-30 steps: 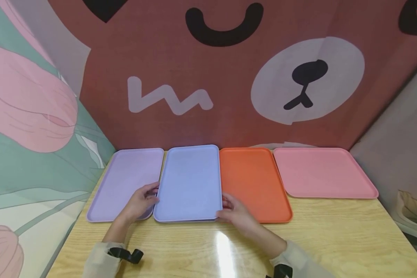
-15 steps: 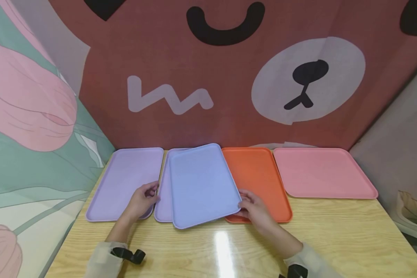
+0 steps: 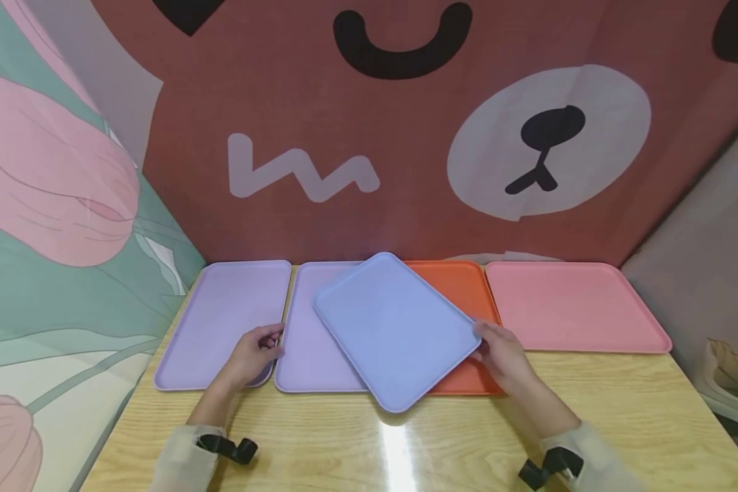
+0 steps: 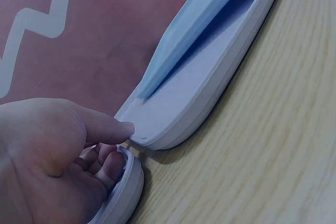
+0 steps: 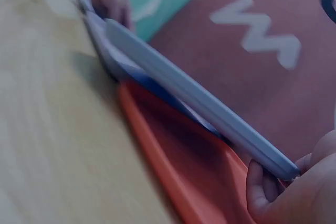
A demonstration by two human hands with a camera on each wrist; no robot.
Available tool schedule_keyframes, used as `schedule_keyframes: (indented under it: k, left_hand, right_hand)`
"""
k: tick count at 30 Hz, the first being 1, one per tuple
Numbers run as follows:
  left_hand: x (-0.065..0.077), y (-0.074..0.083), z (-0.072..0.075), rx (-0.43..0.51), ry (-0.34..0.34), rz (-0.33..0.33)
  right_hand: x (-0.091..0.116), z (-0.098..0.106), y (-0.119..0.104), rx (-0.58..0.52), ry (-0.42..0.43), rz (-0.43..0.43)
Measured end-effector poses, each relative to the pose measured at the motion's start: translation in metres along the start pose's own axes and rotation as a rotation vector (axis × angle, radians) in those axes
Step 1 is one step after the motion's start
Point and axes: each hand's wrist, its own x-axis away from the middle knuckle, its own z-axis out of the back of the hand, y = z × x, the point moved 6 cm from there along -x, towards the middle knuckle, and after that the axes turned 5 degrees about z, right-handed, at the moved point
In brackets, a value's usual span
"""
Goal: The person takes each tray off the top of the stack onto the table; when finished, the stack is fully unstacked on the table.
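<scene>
My right hand [image 3: 507, 355] grips the right corner of a light blue tray [image 3: 400, 328], turned at an angle. The blue tray is tilted and overlaps a lavender tray [image 3: 310, 362] and an orange tray [image 3: 473, 379]. In the right wrist view, the blue tray [image 5: 205, 100] slants above the orange tray [image 5: 173, 166], my fingers under its near corner. My left hand [image 3: 252, 355] lies between two lavender trays, its thumb and index finger touching the left edge of the inner one. The left wrist view shows my left thumb [image 4: 113, 128] at that tray's rim.
The outer lavender tray [image 3: 234, 301] stands at the left, partly under my left hand. A pink tray [image 3: 581, 307] lies sideways at the right back. The wooden table [image 3: 307, 444] meets a bear-printed cloth [image 3: 295, 225] behind the trays. A beige object [image 3: 734, 383] sits beyond the right edge.
The blue tray has come off the inner lavender tray, moving right and turning over the orange tray, with my right hand on its corner. My left hand has stayed almost still.
</scene>
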Motion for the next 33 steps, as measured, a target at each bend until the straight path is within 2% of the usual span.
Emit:
schedule_keyframes:
  k: [7,13,17,23,30,33]
  left_hand:
    - [0.000,-0.001,0.000,-0.009,0.002,-0.006]
    - [0.000,-0.001,0.000,-0.003,0.002,-0.010]
    - [0.001,0.000,-0.001,0.006,0.007,-0.003]
    - [0.000,0.001,-0.002,0.009,0.008,-0.011]
    - [0.002,0.000,0.001,0.000,0.009,-0.014]
    - [0.001,-0.002,0.001,0.013,0.006,-0.017]
  right_hand:
    - [-0.030,0.032,-0.005,0.159,-0.040,-0.009]
    - [-0.053,0.034,-0.010,0.259,-0.083,-0.008]
    - [-0.062,0.031,-0.012,0.272,-0.069,-0.039]
    - [-0.062,0.028,-0.009,0.190,-0.005,-0.100]
    - [-0.048,0.023,-0.004,0.223,-0.039,-0.038]
    - [-0.035,0.023,0.000,0.184,-0.047,-0.012]
